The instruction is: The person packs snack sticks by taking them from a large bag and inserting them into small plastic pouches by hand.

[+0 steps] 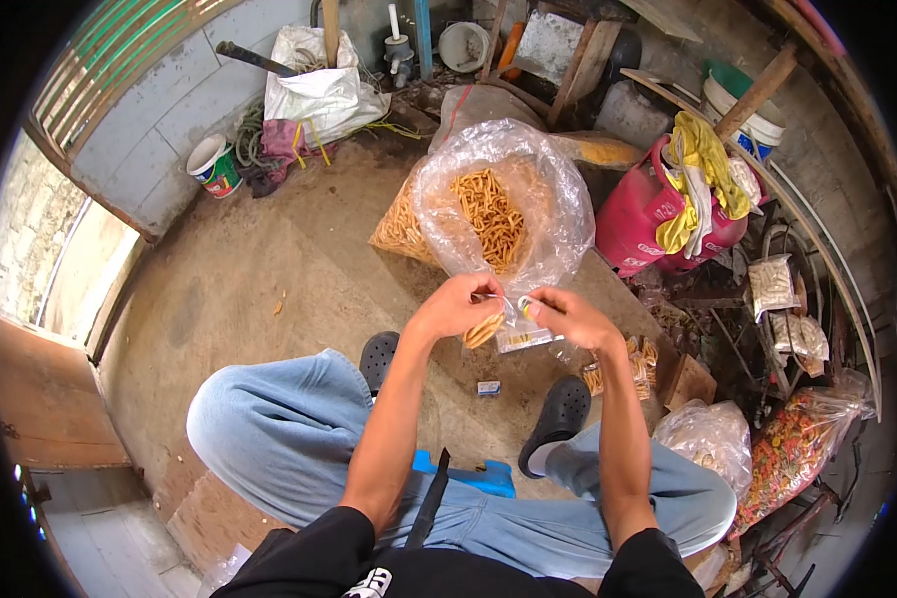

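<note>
My left hand is closed on the gathered top of a small clear bag of snack sticks, which hangs below its fingers. Just to the right, my right hand pinches a small white and yellow item, too small to name. Beyond both hands stands a large open clear plastic bag with brown snack sticks inside. A flat clear packet lies beneath my right hand. On the floor between my feet is a small blue and white box.
Pink gas cylinders with yellow cloths stand at the right. Filled small bags lie beside my right forearm. A bag of colourful goods is at the lower right. A white bucket and white sack are at the back left.
</note>
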The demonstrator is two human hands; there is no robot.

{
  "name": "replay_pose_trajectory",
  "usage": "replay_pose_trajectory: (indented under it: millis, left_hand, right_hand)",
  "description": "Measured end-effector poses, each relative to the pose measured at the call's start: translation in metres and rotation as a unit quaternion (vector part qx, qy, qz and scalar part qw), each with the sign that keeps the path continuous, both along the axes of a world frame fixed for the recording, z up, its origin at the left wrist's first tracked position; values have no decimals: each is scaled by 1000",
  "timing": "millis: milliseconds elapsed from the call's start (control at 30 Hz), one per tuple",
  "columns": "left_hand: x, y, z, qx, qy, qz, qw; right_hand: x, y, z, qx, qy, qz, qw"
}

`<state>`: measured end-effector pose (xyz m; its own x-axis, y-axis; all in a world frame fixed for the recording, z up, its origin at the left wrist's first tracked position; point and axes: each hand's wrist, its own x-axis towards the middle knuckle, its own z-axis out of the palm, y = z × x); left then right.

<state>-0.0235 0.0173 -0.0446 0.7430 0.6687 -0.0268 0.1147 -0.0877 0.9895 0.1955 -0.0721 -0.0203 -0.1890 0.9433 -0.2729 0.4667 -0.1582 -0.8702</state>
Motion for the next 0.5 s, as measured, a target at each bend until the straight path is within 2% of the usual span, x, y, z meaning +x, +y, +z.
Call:
replay_pose_trajectory:
  millis: [33,100,167,233,300,367,433,500]
  left_hand:
    - [-1,-1,4,-1,0,0,1000]
    - [0,-2,11,-73,-19,11,997]
    - [3,-1,11,-81,-28,3,996]
    - [5,-6,20,-91,-37,11,995]
    - [7,-7,17,-127,-46,20,991]
    - [10,-7,16,-165,-51,27,985]
    - [13,-6,16,-278,-105,38,954]
    - [18,-8,17,-271,-115,41,955]
  right_hand:
    - [7,1,-5,-37,40,-70,996]
    - [18,0,-32,-73,56,-82,992]
    - [18,-8,-78,-140,-15,-82,987]
    - [24,-21,-164,-243,-98,-61,963]
    - [25,-46,-265,-187,-111,-14,976]
    - [-14,-70,-259,-183,-246,-77,949]
    - [-40,-88,-267,-180,-268,-102,941]
    - [-54,-102,-273,-175,-293,-125,932]
